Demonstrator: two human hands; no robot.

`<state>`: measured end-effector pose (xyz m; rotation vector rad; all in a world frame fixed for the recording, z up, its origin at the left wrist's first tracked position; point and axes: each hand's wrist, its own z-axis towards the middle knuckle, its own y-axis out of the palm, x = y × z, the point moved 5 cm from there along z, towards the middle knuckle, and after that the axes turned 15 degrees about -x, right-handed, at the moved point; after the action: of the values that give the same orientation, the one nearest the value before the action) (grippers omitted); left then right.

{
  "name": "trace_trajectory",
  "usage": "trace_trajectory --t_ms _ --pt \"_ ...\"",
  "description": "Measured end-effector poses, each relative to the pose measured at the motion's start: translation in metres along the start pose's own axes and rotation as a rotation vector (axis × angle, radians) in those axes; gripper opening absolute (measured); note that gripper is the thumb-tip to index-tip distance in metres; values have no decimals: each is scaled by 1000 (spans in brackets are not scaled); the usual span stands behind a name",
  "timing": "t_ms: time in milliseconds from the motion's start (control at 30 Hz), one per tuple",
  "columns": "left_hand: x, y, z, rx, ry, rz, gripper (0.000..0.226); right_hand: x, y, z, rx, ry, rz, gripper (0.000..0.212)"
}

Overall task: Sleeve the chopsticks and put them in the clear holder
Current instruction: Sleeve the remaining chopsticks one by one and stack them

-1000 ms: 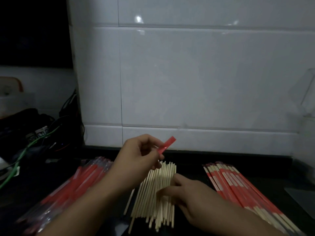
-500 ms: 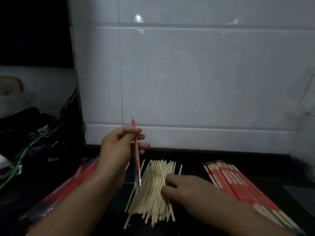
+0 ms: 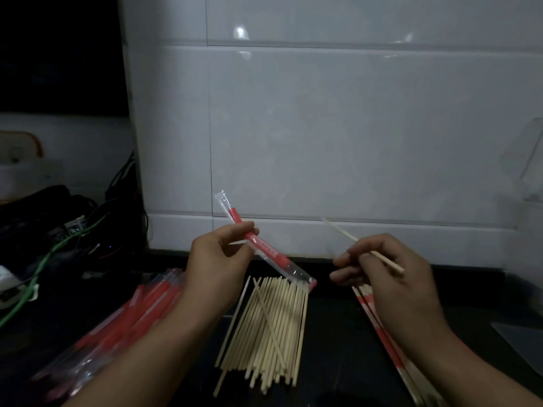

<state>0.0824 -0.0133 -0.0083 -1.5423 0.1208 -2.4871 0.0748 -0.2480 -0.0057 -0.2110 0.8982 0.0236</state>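
Red-printed sleeve (image 3: 266, 250), pinched by left hand (image 3: 219, 259), slants its mouth toward right hand (image 3: 390, 265) gripping a bare chopstick (image 3: 363, 245).

No text, brand, number or sign could be read anywhere. The red-and-clear sleeve (image 3: 266, 250) pinched in the left hand (image 3: 219, 261) carried a row of small pale marks along its red band, but they were too small and blurred to make out as letters. The sleeved chopsticks (image 3: 382, 327) lying on the dark counter (image 3: 335, 342) at the right showed white patches on their red wrappers, equally illegible. The pile of empty sleeves (image 3: 132, 315) at the left was too dim to show any print. A small pale device (image 3: 73, 227) among the cables at the far left bore dark marks that could not be deciphered.
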Motion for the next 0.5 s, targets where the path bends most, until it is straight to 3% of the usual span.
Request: trace_trajectory --t_ms 133,200,267,367,500 --pt "3 3 -4 25 40 161 33 4 19 0 -125 197 281 13" --pt "3 4 -6 43 59 287 36 5 29 -5 -206 249 311 32" --pt "6 6 -7 44 88 421 40 3 34 -9 -213 249 245 33" --pt "11 12 -10 26 120 509 44 1 31 -9 -113 203 177 13" --pt "11 14 -13 -61 75 636 57 -1 19 -6 -59 100 -175 23"
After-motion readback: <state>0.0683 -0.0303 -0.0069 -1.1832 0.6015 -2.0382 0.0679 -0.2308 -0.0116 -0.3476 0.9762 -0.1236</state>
